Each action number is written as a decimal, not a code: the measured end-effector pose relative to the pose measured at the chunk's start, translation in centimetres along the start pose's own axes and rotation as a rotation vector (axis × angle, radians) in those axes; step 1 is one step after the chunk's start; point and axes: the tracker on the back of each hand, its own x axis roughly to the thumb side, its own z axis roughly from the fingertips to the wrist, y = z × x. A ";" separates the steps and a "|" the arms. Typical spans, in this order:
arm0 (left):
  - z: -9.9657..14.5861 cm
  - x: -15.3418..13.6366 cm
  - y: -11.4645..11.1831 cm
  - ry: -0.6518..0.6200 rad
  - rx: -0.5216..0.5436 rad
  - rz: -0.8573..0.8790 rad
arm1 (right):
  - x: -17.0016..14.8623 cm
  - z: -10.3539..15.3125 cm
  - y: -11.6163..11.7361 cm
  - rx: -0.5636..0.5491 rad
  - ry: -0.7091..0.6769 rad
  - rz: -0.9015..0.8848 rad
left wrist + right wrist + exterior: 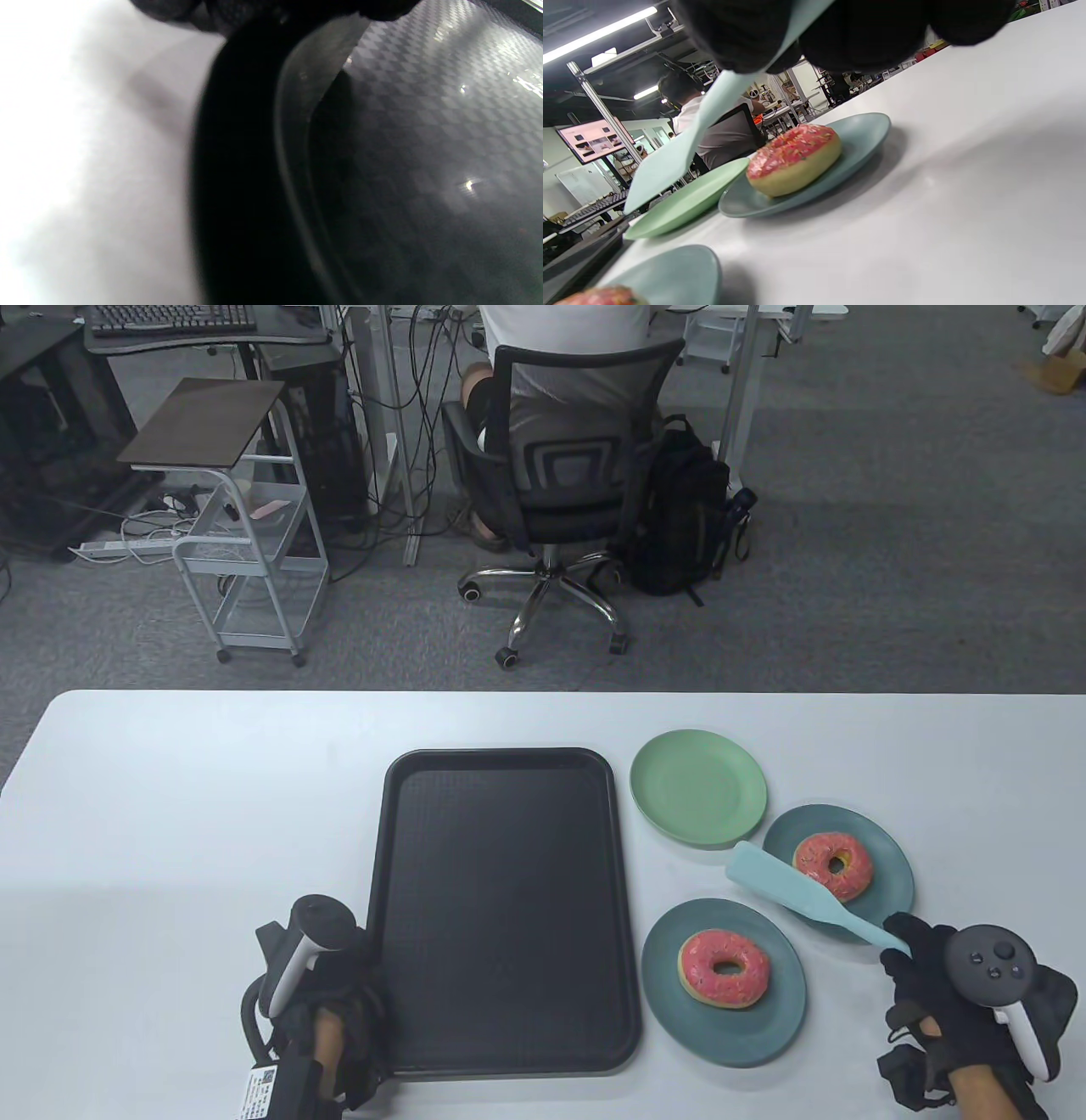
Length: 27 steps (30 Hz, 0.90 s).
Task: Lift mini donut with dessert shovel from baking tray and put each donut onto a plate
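Tray, black plastic, is emptied; pale-blue dessert shovel is held in right grip; left grip state can't be told. Next: shovel to be set down.

Right hand grips the shovel, blade beyond its fingers between two donut plates; left hand holds the tray.

white table | on it: black tray, green plate, 2 teal plates
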 end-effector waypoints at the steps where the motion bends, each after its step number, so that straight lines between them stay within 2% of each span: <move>1: 0.0 0.0 0.0 0.000 0.000 0.000 | 0.3 -0.1 -0.1 -0.001 -0.001 -0.008; 8: 0.0 0.0 0.0 0.002 0.004 -0.005 | 4.6 -1.7 -1.0 -0.047 0.027 -0.031; 14: 0.0 0.0 0.0 0.006 0.006 -0.008 | 10.0 -4.8 -0.1 -0.041 0.169 0.062; 18: 0.0 0.1 0.0 0.006 0.004 -0.007 | 14.1 -7.2 1.6 0.050 0.186 0.054; 23: 0.0 0.0 0.0 0.005 -0.007 0.001 | 18.9 -9.4 5.0 0.077 0.150 0.152; 27: -0.1 0.0 0.0 0.005 -0.017 0.009 | 20.8 -11.0 7.9 0.101 0.163 0.152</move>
